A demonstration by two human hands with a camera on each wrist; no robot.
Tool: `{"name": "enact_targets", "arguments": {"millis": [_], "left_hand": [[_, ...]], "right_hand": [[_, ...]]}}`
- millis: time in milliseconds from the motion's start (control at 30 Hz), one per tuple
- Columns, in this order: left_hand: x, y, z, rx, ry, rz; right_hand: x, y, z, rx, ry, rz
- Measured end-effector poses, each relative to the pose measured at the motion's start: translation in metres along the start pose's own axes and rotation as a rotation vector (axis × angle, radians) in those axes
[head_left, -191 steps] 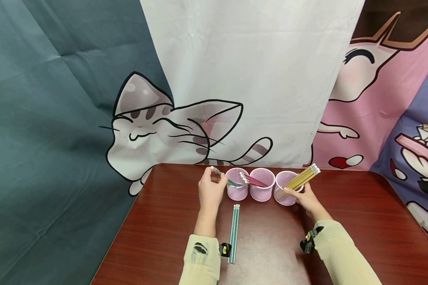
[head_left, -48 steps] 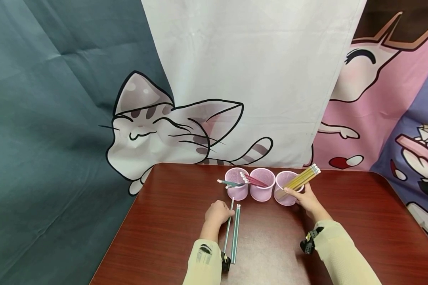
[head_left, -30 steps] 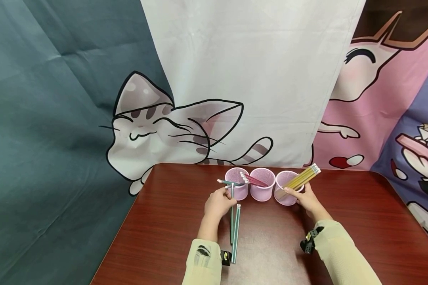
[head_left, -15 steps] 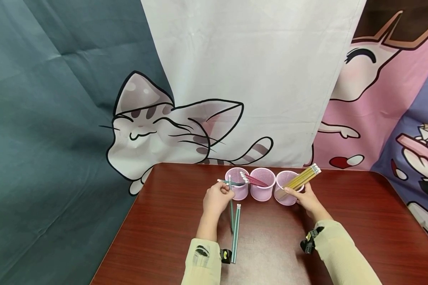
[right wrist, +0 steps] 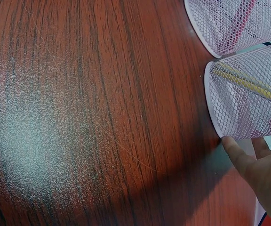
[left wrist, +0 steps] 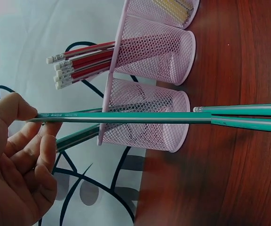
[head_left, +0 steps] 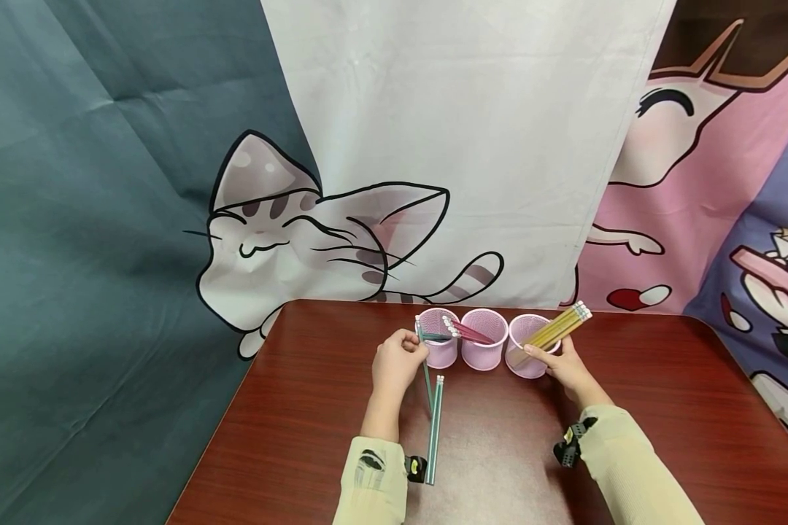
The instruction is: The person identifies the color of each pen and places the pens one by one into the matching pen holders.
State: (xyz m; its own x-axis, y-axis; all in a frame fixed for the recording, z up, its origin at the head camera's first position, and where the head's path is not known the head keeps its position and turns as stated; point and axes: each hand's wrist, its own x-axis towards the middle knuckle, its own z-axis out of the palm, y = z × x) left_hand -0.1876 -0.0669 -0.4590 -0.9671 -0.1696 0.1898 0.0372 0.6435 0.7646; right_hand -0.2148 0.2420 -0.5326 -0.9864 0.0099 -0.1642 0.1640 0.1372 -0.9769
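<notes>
My left hand pinches one green pencil near its eraser end, between thumb and fingers. That pencil slants down in front of the left pink mesh pencil cup, its lower part above the table. More green pencils lean inside this cup. With my right hand I hold the right pink mesh cup, thumb across its front; some fingers are hidden behind it. Yellow pencils lean out of that cup toward the right. On the tabletop lie green pencils side by side.
Between the two outer cups stands the middle pink mesh cup, with red pencils leaning left. All are near the back edge of the brown wooden table. A printed cloth hangs behind it.
My left hand has gone from the left cup down to the table, taken up a green pencil and raised it back toward that cup. My right hand keeps its place.
</notes>
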Motion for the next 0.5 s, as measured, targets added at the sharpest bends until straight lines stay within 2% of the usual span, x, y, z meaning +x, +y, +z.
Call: {"name": "enact_targets", "arguments": {"millis": [500], "left_hand": [[-0.0005,-0.0023,-0.0018,-0.026,0.049,-0.044]], "right_hand": [[0.0010,0.0016,-0.0003,0.009,-0.006,0.000]]}}
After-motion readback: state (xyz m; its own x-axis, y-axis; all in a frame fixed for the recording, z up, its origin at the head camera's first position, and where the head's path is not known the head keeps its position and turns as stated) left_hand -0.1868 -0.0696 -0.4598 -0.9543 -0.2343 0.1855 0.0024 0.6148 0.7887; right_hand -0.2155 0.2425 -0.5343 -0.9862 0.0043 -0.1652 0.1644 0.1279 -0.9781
